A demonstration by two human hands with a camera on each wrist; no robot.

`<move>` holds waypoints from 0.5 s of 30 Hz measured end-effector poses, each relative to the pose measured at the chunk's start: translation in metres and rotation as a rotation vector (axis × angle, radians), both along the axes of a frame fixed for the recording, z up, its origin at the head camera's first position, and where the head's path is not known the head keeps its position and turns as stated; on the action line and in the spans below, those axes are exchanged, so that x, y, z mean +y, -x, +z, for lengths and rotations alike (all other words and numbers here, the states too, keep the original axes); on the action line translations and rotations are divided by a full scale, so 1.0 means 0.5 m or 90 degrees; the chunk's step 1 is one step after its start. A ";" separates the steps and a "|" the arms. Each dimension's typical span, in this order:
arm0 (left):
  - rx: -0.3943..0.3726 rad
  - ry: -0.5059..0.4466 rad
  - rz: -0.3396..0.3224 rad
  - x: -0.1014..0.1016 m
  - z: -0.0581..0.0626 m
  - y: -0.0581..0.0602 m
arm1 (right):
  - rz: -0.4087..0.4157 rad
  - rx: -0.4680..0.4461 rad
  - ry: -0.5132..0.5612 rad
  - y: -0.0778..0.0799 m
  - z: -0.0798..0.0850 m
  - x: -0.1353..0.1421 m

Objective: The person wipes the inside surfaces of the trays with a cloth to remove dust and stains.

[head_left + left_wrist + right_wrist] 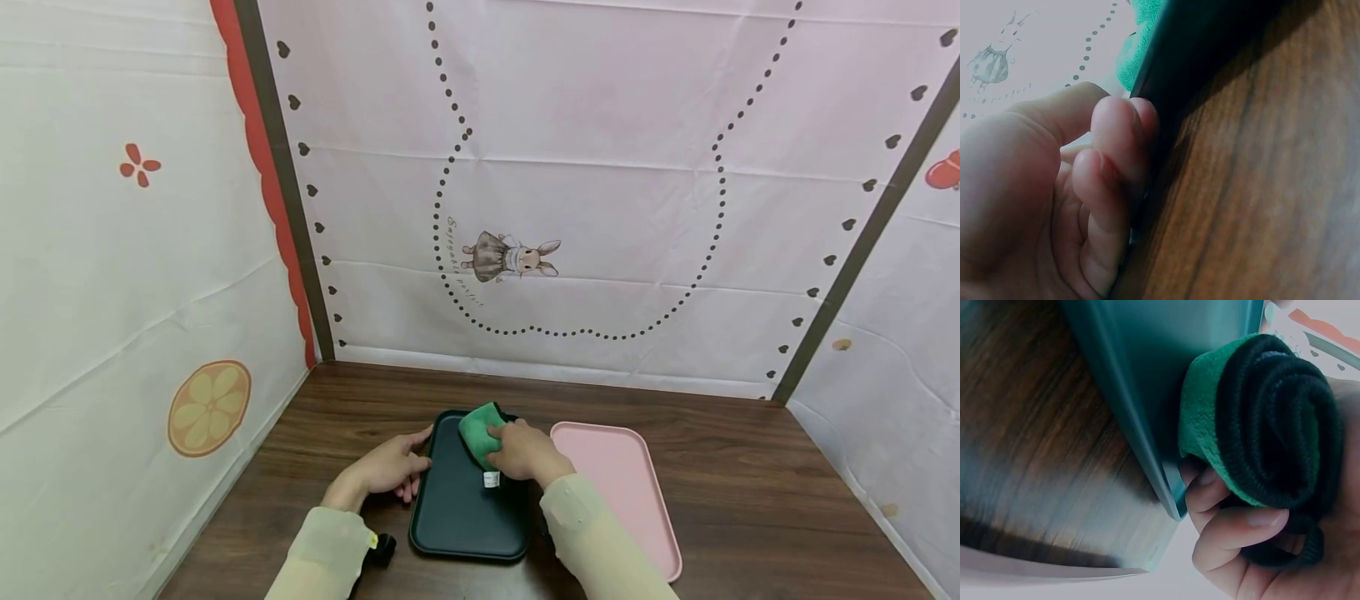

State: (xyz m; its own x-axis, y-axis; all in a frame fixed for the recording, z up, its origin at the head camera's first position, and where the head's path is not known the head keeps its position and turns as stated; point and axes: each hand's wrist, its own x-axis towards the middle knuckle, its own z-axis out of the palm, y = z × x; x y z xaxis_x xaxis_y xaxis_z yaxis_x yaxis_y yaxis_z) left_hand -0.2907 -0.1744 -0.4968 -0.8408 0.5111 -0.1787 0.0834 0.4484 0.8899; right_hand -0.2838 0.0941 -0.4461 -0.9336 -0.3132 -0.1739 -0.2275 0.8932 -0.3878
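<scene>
A dark green rectangular tray (468, 521) lies on the wooden table. My left hand (386, 467) is at its left edge; in the left wrist view its curled fingers (1113, 134) hold the rim. My right hand (525, 452) grips a folded green cloth (477, 433) against the far part of the tray. A white tag hangs from the cloth. In the right wrist view the cloth (1200, 403) shows rolled layers with black edging and a black loop, and the right fingers curl round it. The palm side of the right hand is hidden in the head view.
A pink tray (618, 475) lies to the right of the dark one, partly under the right forearm. White printed cloth walls (585, 208) enclose the table (750, 483) at the back and both sides.
</scene>
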 end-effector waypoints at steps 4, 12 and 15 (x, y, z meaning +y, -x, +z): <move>0.001 -0.002 -0.001 0.000 0.003 -0.002 | -0.002 -0.006 -0.002 -0.004 0.004 -0.004; -0.003 -0.004 0.004 0.001 0.004 -0.003 | -0.002 0.002 -0.024 -0.004 0.002 -0.014; -0.008 -0.008 0.005 0.001 0.002 -0.002 | 0.001 0.006 -0.030 -0.004 0.004 -0.019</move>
